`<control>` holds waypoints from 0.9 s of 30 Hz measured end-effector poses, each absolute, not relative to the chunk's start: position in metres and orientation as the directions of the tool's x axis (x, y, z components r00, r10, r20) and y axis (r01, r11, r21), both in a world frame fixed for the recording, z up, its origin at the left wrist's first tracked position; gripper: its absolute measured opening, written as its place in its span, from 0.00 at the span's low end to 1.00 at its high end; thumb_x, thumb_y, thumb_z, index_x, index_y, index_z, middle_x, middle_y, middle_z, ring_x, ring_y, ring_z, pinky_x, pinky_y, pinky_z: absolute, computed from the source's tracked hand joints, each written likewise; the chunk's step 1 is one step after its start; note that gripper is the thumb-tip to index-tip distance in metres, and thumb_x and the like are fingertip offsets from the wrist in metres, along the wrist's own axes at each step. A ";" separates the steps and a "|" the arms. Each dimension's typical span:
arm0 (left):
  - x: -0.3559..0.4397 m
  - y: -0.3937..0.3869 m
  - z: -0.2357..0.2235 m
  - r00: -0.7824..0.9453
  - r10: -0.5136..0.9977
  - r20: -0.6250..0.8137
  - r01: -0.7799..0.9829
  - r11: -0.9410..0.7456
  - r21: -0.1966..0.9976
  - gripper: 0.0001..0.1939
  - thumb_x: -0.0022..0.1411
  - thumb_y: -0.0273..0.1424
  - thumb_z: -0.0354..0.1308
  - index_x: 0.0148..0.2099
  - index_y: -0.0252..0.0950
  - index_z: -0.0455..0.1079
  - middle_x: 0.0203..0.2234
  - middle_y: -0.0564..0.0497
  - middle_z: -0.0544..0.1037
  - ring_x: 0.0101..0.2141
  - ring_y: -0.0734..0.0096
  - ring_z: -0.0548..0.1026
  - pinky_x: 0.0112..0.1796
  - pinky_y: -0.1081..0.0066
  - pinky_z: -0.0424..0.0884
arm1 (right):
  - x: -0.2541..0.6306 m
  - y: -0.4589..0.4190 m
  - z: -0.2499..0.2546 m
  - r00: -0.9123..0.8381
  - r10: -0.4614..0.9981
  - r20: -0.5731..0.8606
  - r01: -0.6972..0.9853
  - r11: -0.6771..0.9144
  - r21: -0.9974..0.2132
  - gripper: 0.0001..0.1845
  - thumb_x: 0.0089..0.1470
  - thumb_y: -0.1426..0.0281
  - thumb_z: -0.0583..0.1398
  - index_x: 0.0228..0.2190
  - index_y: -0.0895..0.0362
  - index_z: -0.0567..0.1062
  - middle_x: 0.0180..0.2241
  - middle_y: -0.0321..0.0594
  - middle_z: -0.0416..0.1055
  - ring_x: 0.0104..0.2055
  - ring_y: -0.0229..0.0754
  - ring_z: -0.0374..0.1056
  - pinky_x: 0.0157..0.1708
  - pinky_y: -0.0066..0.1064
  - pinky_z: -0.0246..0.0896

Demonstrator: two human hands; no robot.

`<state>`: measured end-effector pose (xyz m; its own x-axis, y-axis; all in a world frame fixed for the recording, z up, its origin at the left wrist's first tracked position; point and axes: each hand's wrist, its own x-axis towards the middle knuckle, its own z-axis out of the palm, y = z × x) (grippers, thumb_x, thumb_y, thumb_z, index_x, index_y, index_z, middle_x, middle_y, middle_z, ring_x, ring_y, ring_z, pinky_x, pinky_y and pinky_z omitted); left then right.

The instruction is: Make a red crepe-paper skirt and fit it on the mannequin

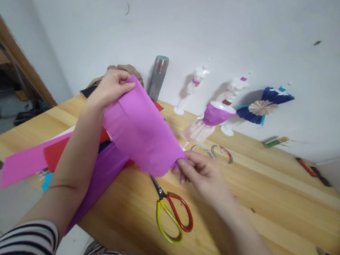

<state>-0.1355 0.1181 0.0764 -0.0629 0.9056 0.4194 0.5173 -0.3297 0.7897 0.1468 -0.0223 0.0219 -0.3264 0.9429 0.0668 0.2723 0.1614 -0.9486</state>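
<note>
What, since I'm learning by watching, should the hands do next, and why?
Perhaps draw the left hand and right hand gently apart to straighten the purple sheet: they pinch opposite ends of it, and its lower edge looks wavy between them.

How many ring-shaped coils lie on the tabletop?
2: a pale coil partly behind the right hand, and a reddish coil to the pale one's right. Others may hide behind the purple sheet.
</note>
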 end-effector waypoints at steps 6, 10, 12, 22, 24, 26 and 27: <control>-0.137 0.130 0.072 -0.098 0.841 0.532 0.662 -0.344 0.666 0.11 0.57 0.28 0.58 0.24 0.36 0.64 0.20 0.56 0.63 0.27 0.74 0.64 0.31 0.71 0.59 | 0.159 -0.006 0.012 -0.200 0.978 0.061 0.264 0.114 -0.958 0.12 0.52 0.57 0.62 0.31 0.53 0.75 0.21 0.35 0.73 0.17 0.35 0.64 0.18 0.28 0.61; -0.146 0.131 0.074 -0.140 0.805 0.577 0.754 -0.291 0.589 0.14 0.55 0.25 0.58 0.21 0.38 0.59 0.19 0.55 0.62 0.28 0.71 0.64 0.34 0.68 0.59 | 0.157 0.003 -0.010 -0.330 0.943 0.046 0.420 0.191 -0.887 0.09 0.55 0.62 0.60 0.34 0.54 0.77 0.23 0.37 0.74 0.20 0.38 0.66 0.22 0.31 0.64; -0.149 0.133 0.072 -0.101 0.825 0.556 0.781 -0.280 0.558 0.13 0.55 0.25 0.58 0.21 0.38 0.60 0.19 0.55 0.61 0.28 0.70 0.64 0.35 0.67 0.59 | 0.154 0.007 -0.022 -0.471 0.881 0.055 0.502 0.319 -0.804 0.09 0.58 0.67 0.57 0.34 0.55 0.78 0.28 0.40 0.76 0.26 0.40 0.70 0.28 0.32 0.65; -0.150 0.124 0.083 -0.187 0.750 0.635 0.697 -0.354 0.624 0.12 0.54 0.28 0.61 0.22 0.40 0.64 0.20 0.53 0.68 0.37 0.62 0.70 0.38 0.64 0.62 | 0.144 0.009 -0.039 -0.754 0.653 0.070 0.545 0.681 -0.490 0.15 0.60 0.78 0.54 0.40 0.57 0.80 0.38 0.46 0.75 0.39 0.44 0.71 0.39 0.34 0.66; -0.153 0.124 0.085 -0.207 0.722 0.660 0.629 -0.419 0.655 0.10 0.52 0.28 0.62 0.22 0.41 0.66 0.22 0.53 0.71 0.40 0.60 0.71 0.37 0.64 0.61 | 0.140 0.007 -0.044 -0.778 0.617 0.116 0.503 0.723 -0.473 0.20 0.62 0.78 0.52 0.50 0.56 0.77 0.47 0.49 0.73 0.47 0.46 0.70 0.46 0.37 0.67; -0.157 0.127 0.085 -0.185 0.716 0.673 0.545 -0.495 0.677 0.09 0.51 0.29 0.63 0.23 0.44 0.68 0.22 0.53 0.73 0.43 0.59 0.72 0.37 0.63 0.61 | 0.137 0.006 -0.050 -0.808 0.576 0.121 0.475 0.760 -0.443 0.24 0.61 0.80 0.51 0.55 0.54 0.73 0.53 0.49 0.70 0.53 0.47 0.68 0.51 0.39 0.65; -0.159 0.129 0.084 -0.139 0.738 0.660 0.489 -0.529 0.694 0.08 0.51 0.30 0.63 0.24 0.45 0.69 0.22 0.53 0.74 0.44 0.59 0.72 0.37 0.62 0.61 | 0.137 0.006 -0.052 -0.816 0.567 0.111 0.476 0.769 -0.427 0.25 0.60 0.81 0.51 0.55 0.54 0.73 0.53 0.49 0.70 0.54 0.47 0.68 0.52 0.39 0.65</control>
<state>-0.1589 0.1289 0.0838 -0.1386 0.7381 0.6603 0.4886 -0.5290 0.6939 0.1367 0.0061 -0.0523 -0.8161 0.5671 0.1109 0.4763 0.7689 -0.4266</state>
